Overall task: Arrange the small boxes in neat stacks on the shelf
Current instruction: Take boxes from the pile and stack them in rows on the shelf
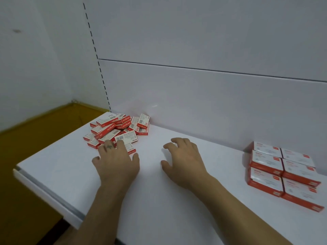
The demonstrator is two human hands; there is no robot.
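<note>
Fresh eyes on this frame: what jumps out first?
A jumbled heap of small boxes lies at the shelf's back left, the left hand touching its near edge. At far right, red-and-white boxes stand in tidy stacks. The right hand is over the shelf between.

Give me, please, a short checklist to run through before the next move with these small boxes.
1. Small boxes neatly stacked: not ok; the pile of small boxes lies jumbled against the back panel.
2. Left hand at the pile: ok; its fingers lie over the nearest boxes.
3. A box gripped: not ok; those fingers are spread, not curled round one.
4. Right hand free: ok; it holds nothing.
5. Room for a stack: ok; bare shelf shows between the pile and the larger boxes on the right.
</note>
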